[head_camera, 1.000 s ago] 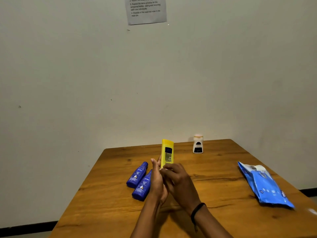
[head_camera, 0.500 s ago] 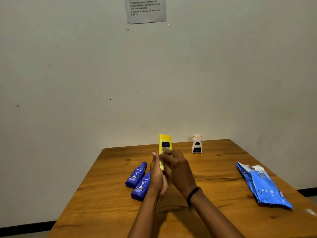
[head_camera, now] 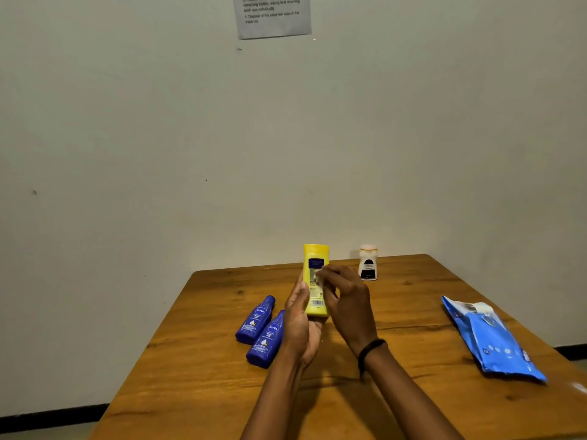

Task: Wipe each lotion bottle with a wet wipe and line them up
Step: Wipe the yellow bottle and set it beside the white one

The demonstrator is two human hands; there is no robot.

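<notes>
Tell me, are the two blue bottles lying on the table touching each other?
Cannot tell. In the head view the left blue bottle and right blue bottle lie side by side, overlapping in the image, with no clear gap or contact.

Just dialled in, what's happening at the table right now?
A person is wiping lotion bottles. The left hand holds a tall yellow plastic lotion bottle upright above the wooden table, while the right hand presses a small white wet wipe against its label. Two dark blue lotion bottles lie side by side on the table to the left. A small white bottle stands near the far edge, and a blue wet-wipe packet lies at the right.
</notes>
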